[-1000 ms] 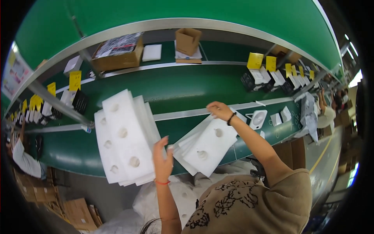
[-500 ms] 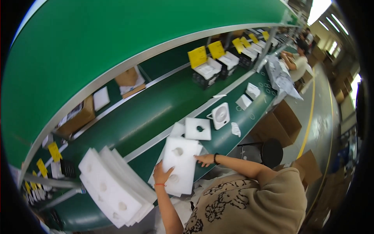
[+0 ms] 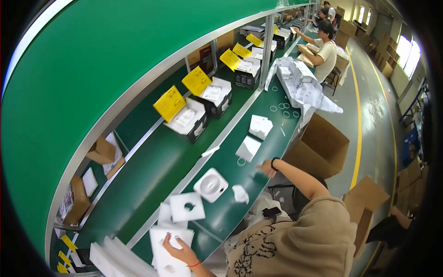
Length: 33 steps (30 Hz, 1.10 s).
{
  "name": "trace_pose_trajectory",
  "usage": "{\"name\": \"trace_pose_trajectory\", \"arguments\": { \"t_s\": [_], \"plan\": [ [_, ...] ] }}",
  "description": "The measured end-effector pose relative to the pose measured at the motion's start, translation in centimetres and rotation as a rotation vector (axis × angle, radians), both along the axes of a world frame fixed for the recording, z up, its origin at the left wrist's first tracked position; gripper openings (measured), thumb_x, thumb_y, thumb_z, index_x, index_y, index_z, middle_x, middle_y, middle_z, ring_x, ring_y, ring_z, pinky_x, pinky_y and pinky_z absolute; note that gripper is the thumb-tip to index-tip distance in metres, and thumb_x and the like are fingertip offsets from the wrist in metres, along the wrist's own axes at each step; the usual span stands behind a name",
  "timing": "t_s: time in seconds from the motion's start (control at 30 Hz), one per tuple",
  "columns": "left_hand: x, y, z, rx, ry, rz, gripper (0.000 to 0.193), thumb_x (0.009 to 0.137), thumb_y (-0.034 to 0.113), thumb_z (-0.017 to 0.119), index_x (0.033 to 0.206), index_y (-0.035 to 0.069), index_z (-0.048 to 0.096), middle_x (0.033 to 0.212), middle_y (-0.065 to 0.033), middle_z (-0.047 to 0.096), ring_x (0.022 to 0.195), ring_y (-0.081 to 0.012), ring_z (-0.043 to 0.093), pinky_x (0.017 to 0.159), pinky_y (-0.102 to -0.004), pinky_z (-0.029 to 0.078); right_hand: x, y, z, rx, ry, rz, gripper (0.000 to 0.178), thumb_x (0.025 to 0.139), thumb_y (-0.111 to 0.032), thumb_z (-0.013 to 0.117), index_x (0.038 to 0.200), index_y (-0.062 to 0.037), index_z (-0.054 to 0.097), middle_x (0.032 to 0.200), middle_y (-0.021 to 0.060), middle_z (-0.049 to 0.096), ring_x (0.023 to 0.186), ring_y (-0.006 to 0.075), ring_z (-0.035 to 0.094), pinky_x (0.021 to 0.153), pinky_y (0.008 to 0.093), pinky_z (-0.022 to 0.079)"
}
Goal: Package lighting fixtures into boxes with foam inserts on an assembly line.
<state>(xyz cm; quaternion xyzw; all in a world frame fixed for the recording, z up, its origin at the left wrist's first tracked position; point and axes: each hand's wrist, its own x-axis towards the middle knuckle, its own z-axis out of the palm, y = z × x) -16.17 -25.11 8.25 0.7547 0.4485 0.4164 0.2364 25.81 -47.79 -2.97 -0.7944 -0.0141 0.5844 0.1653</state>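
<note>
My left hand (image 3: 180, 251) lies with fingers spread on a white foam sheet (image 3: 161, 235) that has round cut-outs. Just beyond it sits a square foam pad (image 3: 179, 207) with a hole. A white square desk fan (image 3: 211, 185) rests on the green table, its round grille facing up. My right hand (image 3: 266, 169), black band at the wrist, hovers over the table's near edge, empty, fingers stretched and slightly blurred. It is closest to a white box-shaped piece (image 3: 248, 148) and a thin clear ring (image 3: 241, 162). A crumpled white wrapper (image 3: 240, 194) lies between fan and edge.
Black boxes with yellow flaps (image 3: 187, 117) line the green conveyor (image 3: 152, 159). More foam sheets (image 3: 115, 258) stand at lower left. White packets (image 3: 300, 83) are heaped farther along the table, where a co-worker (image 3: 323, 55) sits. An open cardboard carton (image 3: 318, 147) stands beside the table.
The view has swung rightward along the table. My right hand has left the foam sheet and reached out past the fan. The left hand remains on the foam.
</note>
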Motion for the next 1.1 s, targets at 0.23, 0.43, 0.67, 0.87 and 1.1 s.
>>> {"name": "trace_pose_trajectory", "arguments": {
  "t_s": [0.23, 0.43, 0.67, 0.87, 1.1],
  "plan": [
    [28.3, -8.6, -10.0, -0.232, 0.132, -0.620, 0.046, 0.071, 0.014, 0.064, 0.112, 0.002, 0.047, 0.110, -0.0163, 0.049, 0.103, -0.0319, 0.045, 0.090, -0.0388, 0.034, 21.3, -1.5, -3.9, 0.029, -0.746, -0.149, 0.111, 0.050, -0.077, 0.057, 0.121, 0.0055, 0.037, 0.117, 0.0271, 0.044, 0.111, 0.0380, 0.044, 0.090, 0.0394, 0.039],
    [40.2, -10.4, -17.4, -0.158, 0.560, -0.454, 0.083, 0.058, 0.033, 0.075, 0.125, 0.007, 0.034, 0.113, -0.0178, 0.044, 0.106, -0.0337, 0.042, 0.090, -0.0430, 0.033, 26.4, -1.5, -8.0, 0.108, -0.351, 0.009, 0.111, 0.036, -0.058, 0.079, 0.115, 0.0124, 0.043, 0.107, 0.0226, 0.055, 0.093, 0.0278, 0.058, 0.078, 0.0320, 0.048],
    [39.0, -13.4, -17.9, -0.489, 0.886, -0.307, 0.078, 0.050, 0.042, 0.078, 0.110, 0.007, 0.041, 0.103, -0.0160, 0.049, 0.098, -0.0316, 0.047, 0.085, -0.0421, 0.037, 21.6, 1.0, -4.7, -0.056, -0.476, 0.394, 0.110, 0.039, -0.074, 0.064, 0.115, 0.0036, 0.050, 0.117, 0.0228, 0.049, 0.110, 0.0336, 0.046, 0.094, 0.0334, 0.034],
    [33.5, -15.8, -18.6, -0.519, 0.725, -0.303, 0.070, 0.061, 0.033, 0.073, 0.111, 0.002, 0.035, 0.105, -0.0201, 0.049, 0.093, -0.0367, 0.051, 0.078, -0.0431, 0.044, 16.0, 1.8, -9.3, 0.581, -0.041, -0.272, 0.061, 0.056, -0.009, 0.080, 0.104, 0.0062, 0.046, 0.099, 0.0156, 0.058, 0.086, 0.0187, 0.059, 0.065, 0.0334, 0.051],
    [25.4, -15.9, -20.6, -0.812, 0.496, -0.166, 0.060, 0.068, 0.026, 0.068, 0.107, 0.001, 0.030, 0.085, -0.0249, 0.058, 0.080, -0.0425, 0.056, 0.067, -0.0465, 0.046, 6.9, 5.2, -10.8, 0.693, -0.105, -0.335, 0.076, 0.053, -0.018, 0.083, 0.107, 0.0049, 0.035, 0.101, 0.0158, 0.055, 0.088, 0.0209, 0.057, 0.075, 0.0328, 0.049]
  ]
}}
